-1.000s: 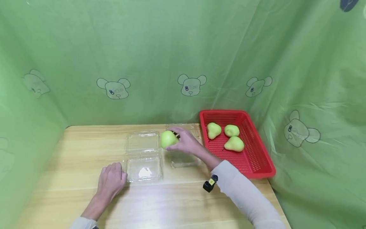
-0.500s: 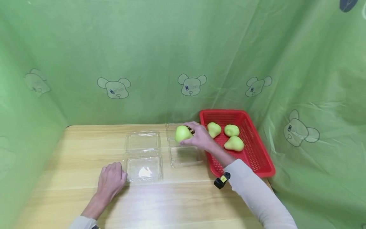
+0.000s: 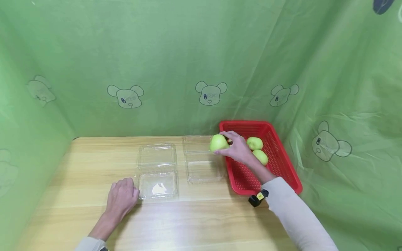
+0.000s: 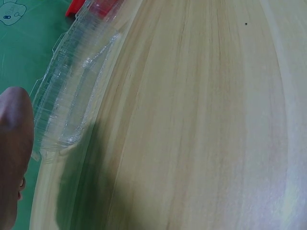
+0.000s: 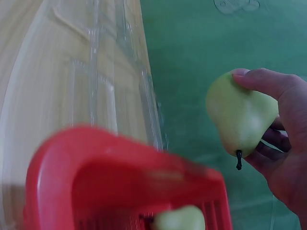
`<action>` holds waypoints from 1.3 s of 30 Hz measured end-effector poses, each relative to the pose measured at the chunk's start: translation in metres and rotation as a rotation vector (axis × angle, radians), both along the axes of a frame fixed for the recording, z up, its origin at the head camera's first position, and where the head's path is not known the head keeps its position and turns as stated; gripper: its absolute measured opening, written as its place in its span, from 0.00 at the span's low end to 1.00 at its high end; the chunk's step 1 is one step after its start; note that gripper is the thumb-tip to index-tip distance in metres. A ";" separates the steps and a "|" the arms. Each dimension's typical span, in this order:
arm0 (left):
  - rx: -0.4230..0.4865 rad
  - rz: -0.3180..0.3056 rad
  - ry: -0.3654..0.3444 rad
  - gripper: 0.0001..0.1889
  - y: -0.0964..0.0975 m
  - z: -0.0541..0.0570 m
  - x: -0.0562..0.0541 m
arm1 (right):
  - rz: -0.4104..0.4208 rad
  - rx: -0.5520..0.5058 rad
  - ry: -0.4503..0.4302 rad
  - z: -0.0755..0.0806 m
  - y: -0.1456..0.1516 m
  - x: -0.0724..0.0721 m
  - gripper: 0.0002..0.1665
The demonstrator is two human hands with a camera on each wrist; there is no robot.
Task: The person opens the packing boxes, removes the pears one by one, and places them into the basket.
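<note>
My right hand (image 3: 237, 149) grips a green pear (image 3: 218, 143) by its side, at the left edge of the red basket (image 3: 297, 184). In the right wrist view, the thumb lies over the pear (image 5: 235, 110) and its dark stem points down. Two more pears show in the basket, one further back (image 3: 254, 143) and one partly behind my wrist (image 3: 260, 157). On the wooden table my left hand (image 3: 122, 195) rests with curled fingers, holding nothing, next to the front left corner of a clear plastic container (image 3: 147, 184).
A second clear container (image 3: 201, 170) lies unfolded between the first one and the basket. Both have two halves laid flat, one behind the other. A green curtain (image 3: 169, 69) hangs behind the wooden table (image 3: 188, 223) and along both sides.
My right hand has carried the pear rightward, from between the two containers to the basket's left edge. It now covers one of the pears in the basket. My left hand has stayed put.
</note>
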State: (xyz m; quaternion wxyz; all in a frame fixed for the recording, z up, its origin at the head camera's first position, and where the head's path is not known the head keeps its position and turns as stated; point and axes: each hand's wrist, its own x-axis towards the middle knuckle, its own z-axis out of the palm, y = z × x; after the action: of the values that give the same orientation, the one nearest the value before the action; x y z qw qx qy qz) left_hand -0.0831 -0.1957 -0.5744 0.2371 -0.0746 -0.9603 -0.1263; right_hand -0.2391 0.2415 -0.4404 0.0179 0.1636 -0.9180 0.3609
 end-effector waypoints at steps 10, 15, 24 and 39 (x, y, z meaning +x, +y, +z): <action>-0.007 0.000 -0.011 0.11 -0.001 0.002 0.000 | -0.093 0.068 -0.059 -0.007 0.049 -0.003 0.51; 0.002 0.002 -0.030 0.11 -0.001 0.003 0.000 | -0.118 0.111 -0.070 -0.008 0.065 -0.004 0.54; -0.014 -0.012 -0.023 0.12 0.000 0.001 -0.001 | -0.129 0.183 -0.068 -0.024 0.087 -0.005 0.52; -0.014 -0.009 -0.014 0.12 0.001 0.000 0.000 | -0.089 0.298 -0.185 -0.047 0.085 -0.017 0.53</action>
State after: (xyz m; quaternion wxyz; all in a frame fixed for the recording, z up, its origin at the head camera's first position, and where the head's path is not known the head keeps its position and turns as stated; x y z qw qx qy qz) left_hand -0.0834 -0.1951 -0.5747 0.2292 -0.0795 -0.9625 -0.1211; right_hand -0.2564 0.3267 -0.4872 -0.0753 0.0899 -0.9653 0.2335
